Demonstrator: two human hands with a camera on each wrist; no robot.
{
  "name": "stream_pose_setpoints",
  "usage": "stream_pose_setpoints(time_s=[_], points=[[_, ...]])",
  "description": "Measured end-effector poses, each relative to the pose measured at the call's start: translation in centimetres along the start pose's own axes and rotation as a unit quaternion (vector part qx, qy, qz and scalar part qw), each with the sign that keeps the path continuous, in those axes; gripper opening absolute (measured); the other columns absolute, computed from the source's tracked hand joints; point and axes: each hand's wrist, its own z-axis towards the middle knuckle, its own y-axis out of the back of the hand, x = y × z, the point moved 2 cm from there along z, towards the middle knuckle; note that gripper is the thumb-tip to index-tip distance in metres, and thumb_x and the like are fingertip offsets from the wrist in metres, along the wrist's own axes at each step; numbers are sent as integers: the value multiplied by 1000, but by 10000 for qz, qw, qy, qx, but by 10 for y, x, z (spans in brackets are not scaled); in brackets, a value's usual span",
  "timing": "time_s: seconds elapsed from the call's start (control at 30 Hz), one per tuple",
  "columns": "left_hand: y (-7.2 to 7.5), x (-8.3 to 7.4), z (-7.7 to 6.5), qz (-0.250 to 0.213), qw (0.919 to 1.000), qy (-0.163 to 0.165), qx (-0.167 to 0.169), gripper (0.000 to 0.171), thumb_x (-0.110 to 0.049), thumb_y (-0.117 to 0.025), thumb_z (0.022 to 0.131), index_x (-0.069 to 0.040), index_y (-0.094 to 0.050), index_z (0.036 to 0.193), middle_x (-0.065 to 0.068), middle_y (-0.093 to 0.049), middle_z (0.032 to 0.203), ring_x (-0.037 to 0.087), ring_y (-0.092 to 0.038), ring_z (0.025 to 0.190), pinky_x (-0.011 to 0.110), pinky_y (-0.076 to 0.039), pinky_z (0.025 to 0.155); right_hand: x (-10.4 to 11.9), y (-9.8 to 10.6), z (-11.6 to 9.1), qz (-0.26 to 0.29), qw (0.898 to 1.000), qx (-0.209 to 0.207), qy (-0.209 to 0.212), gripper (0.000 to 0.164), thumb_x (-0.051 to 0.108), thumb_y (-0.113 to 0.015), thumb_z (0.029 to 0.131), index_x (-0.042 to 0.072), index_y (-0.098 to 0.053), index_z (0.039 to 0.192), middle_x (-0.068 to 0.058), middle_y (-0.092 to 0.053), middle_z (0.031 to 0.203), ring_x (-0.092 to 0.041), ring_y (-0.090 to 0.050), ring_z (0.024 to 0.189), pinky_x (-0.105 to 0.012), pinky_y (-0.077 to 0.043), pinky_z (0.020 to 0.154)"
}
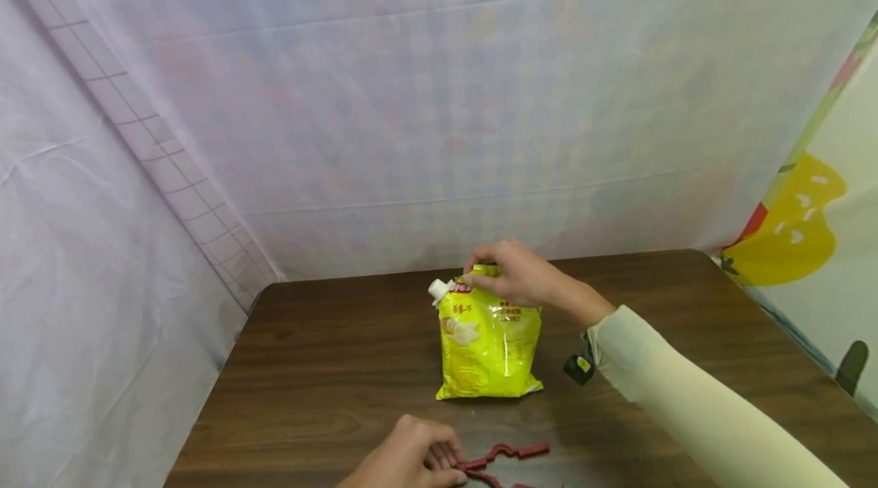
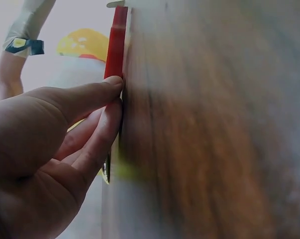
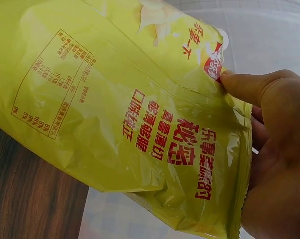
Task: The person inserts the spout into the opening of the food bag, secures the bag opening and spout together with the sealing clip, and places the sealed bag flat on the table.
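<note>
Potato-chip bag, yellow, upright on the dark wooden table, short of the far edge and well in from both side edges. White spout cap juts from the bag's upper left corner. Right hand pinches the bag's top, thumb on the printed face, fingers behind. Left hand, on the near-edge side of the bag, pinches a red hinged clip between thumb and fingers, low over the surface; its two arms stand apart (one runs out of the head view).

Step in hand, by my reading: bag steadied, clip being handled; picking up or setting down, cannot tell. If the clip is meant for the bag, the next move calls for a flattened top and the parted arms brought squarely across it.
</note>
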Motion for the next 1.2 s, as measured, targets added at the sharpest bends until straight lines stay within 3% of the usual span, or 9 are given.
stream_pose_setpoints(time_s=[0.47, 0.8, 0.97, 1.2], points=[[3, 5, -10, -402, 9980, 405, -278, 8, -13, -82, 98, -12, -82, 105, -6, -81, 96, -4, -72, 82, 15, -62, 71, 0, -2, 0, 16, 9999, 55, -99, 10, 27, -69, 109, 20, -77, 110, 5, -79, 100, -6, -41, 51, -33, -53, 69], [6, 2, -11, 21, 9984, 474, -315, 10, -11, -80, 99, -11, -83, 109, -4, -82, 106, -5, -72, 87, 13, -61, 74, 2, 0, 0, 38, 10000, 56, -67, 10, 26, -69, 109, 20, -77, 111, 4, -79, 100, -7, -41, 51, -32, -51, 67], [8, 1, -15, 75, 9977, 337, -578, 10, -14, -79, 100, -14, -82, 110, -5, -82, 106, -5, -72, 89, 15, -62, 75, 2, 0, 0, 10, 10000, 56, -69, 10, 26, -69, 109, 20, -77, 111, 4, -79, 98, -6, -40, 51, -30, -49, 64], [15, 2, -21, 231, 9908, -59, -1332, 9, -20, -78, 102, -15, -80, 110, -2, -81, 104, -2, -73, 90, 17, -63, 75, 1, -1, 1, 30, 10000, 24, -53, 9, 26, -70, 108, 21, -77, 110, 5, -79, 97, -7, -39, 52, -29, -47, 62]])
